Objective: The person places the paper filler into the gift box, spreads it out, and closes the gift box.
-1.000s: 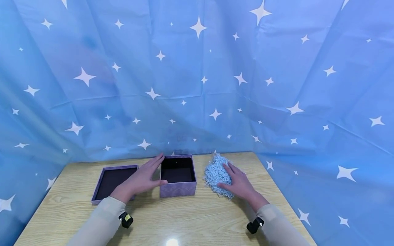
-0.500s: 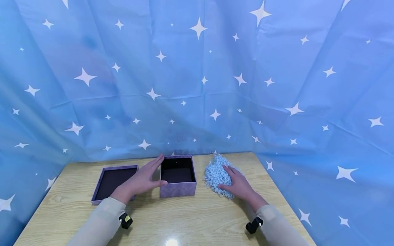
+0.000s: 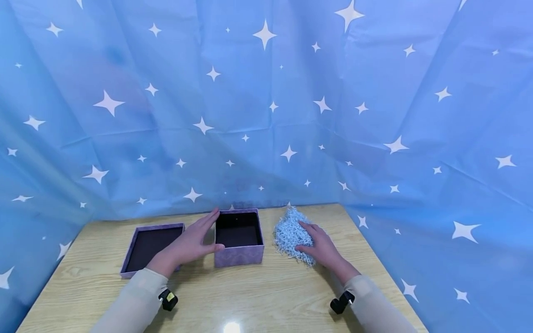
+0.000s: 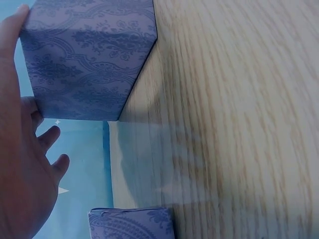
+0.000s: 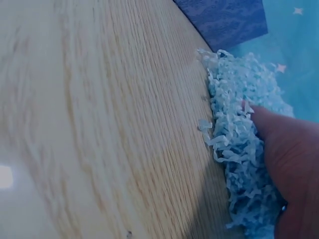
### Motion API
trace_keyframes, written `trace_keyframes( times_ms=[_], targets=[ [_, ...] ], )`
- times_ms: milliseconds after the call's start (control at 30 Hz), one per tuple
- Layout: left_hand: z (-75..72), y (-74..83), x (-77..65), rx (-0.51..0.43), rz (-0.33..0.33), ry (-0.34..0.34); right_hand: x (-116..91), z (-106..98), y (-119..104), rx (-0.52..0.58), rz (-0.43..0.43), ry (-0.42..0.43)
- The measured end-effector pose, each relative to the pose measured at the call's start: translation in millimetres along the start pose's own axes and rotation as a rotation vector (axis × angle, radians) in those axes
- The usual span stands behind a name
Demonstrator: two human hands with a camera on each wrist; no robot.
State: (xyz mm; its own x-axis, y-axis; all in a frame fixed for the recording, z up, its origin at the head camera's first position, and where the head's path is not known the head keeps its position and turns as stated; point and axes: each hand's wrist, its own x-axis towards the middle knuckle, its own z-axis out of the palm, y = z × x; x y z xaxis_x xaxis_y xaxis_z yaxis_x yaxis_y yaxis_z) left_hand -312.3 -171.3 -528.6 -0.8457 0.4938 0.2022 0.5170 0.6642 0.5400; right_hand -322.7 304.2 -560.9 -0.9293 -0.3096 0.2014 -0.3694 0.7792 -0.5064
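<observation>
A purple patterned box (image 3: 239,257) with a dark interior stands on the table, its top uncovered. My left hand (image 3: 188,240) spans its left side, thumb at the near corner and fingertips at the far one, the fingers fairly straight. In the left wrist view, the left hand (image 4: 22,149) touches the box (image 4: 84,69) along one edge. My right hand (image 3: 324,247) is on a heap of light blue shredded paper (image 3: 290,233). In the right wrist view, its thumb presses into the shredded paper (image 5: 244,124); the other fingers are hidden.
Left of the box lies a shallow purple lid (image 3: 151,247), dark inside facing up, partly behind the left hand. A wooden table (image 3: 250,296) carries everything. Behind it hangs a blue star-patterned cloth (image 3: 241,101). Bare tabletop lies between the box and the shredded paper.
The head view has shifted slightly. My right hand has drawn a little to the right with its fingers closer together on the shredded paper. The left hand and box stay in place.
</observation>
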Motion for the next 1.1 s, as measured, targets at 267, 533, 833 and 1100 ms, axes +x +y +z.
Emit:
trace_keyframes(
  times_ms=[267,533,833,1100],
  targets=[
    [-1.6,0.0,-0.3,-0.018,0.014,0.008,2.9,-0.1,-5.3,0.013,-0.006,0.019],
    [-2.5,2.1,-0.9,-0.022,0.001,0.001,5.9,-0.6,-1.6,0.075,0.000,0.058],
    [-2.8,2.4,-0.2,-0.009,0.005,0.001,7.6,-13.1,-4.6,0.103,0.023,0.075],
    [-2.4,0.4,0.2,0.000,0.007,0.002,9.6,-23.4,-14.7,0.115,0.003,0.093]
  ],
)
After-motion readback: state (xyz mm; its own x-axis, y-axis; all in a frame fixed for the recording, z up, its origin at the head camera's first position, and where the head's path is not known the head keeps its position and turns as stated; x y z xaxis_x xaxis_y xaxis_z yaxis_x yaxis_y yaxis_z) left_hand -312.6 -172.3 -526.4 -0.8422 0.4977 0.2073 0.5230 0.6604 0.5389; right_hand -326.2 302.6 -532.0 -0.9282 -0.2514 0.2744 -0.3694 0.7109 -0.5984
